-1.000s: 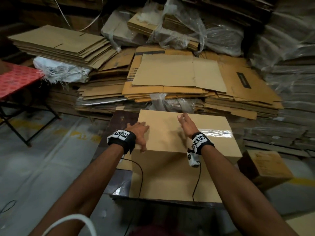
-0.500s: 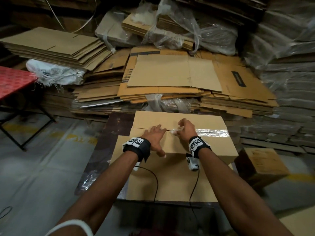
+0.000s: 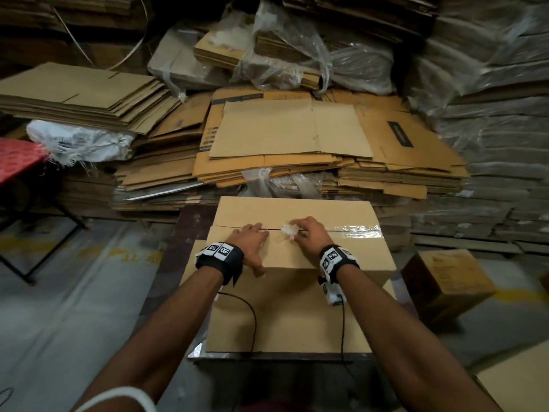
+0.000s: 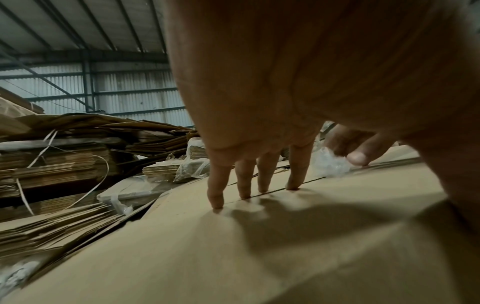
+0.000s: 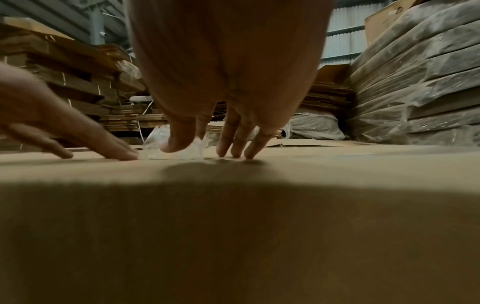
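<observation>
Lowest in the head view, your forearms run up from the bottom edge, which cuts off the rest of you. They meet over the cardboard box at the centre of the frame. It sits on a dark table and hides most of it.

Your left hand lies flat on the near top flap, just left of centre. The left wrist view shows its fingers straight and slightly spread, tips pressing along the flap seam.

Your right hand is just right of it, close but apart. Its thumb pinches a wad of crumpled clear tape on the seam. In the right wrist view the thumb hides the forefinger, so you cannot tell which finger meets it. The three other fingers stand close together, tips on the cardboard. Right of the wad, a shiny tape strip runs along the seam to the box's edge.

Farther off, a small carton stands at centre right. The left edge cuts off a red table. Flattened cartons fill the upper middle. The plastic-wrapped stacks at upper right are too blurred to read.
</observation>
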{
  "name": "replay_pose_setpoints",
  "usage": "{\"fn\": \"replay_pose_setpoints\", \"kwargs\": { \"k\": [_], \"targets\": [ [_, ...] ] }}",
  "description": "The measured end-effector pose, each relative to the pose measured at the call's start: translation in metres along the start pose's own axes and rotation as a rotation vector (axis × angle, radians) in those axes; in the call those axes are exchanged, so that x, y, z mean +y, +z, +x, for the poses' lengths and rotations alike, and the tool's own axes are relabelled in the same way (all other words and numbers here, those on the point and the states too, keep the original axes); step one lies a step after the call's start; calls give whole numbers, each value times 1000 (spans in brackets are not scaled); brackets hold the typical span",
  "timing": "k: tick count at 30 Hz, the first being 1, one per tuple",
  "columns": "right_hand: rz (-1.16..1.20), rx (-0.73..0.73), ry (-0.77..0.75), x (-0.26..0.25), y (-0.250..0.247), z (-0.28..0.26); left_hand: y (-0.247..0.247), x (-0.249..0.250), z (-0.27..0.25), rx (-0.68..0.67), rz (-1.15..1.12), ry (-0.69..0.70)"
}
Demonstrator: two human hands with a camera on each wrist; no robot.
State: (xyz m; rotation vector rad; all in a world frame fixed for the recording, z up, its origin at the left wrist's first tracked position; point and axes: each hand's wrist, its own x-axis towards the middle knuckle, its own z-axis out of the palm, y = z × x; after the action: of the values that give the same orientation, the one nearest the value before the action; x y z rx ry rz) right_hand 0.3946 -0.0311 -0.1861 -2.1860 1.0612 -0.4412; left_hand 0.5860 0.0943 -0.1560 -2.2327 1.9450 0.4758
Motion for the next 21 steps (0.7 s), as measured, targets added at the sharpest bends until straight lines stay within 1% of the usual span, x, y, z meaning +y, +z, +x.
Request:
{"fn": "replay_pose_setpoints", "kwargs": {
  "k": [1,3,4,6,7,8,9,12,15,16,18,19,20,21],
  "targets": [
    [-46,53,5,0,7,1,0,1,0,0,-4,-3],
    [0,115,33,-2,14,1,-1,1,-3,7,-11,-2],
    [94,117,40,-3,14,1,-2,0,-4,6,-11,-3],
    [371,102,84,-8,4,2,-4,-6,-6,-8,-7,-14],
    [468,107,116,-9,-3,3,-6,-10,-7,-11,-6,-25],
    [511,116,139,-10,-12,4,-7,-15,-7,-13,-3,-35],
    [484,132,145,-12,-20,3,-8,-20,-6,-16,1,-44],
    [289,171,92,-9,-39,4,-11,-24,-3,-29,-16,-74],
    [126,139,59,-2,-42,10,-16,-8,5,6,-122,-90],
    [64,127,72,1,-40,12,-16,0,9,27,-167,-81],
    [-54,105,165,1,-35,11,-18,15,17,63,-226,-45],
    [-98,122,206,3,-31,11,-18,21,21,71,-242,-26],
    [-107,149,244,4,-29,10,-19,26,25,74,-256,-10],
    [-58,172,277,3,-29,8,-21,31,28,79,-271,3]
  ]
}}
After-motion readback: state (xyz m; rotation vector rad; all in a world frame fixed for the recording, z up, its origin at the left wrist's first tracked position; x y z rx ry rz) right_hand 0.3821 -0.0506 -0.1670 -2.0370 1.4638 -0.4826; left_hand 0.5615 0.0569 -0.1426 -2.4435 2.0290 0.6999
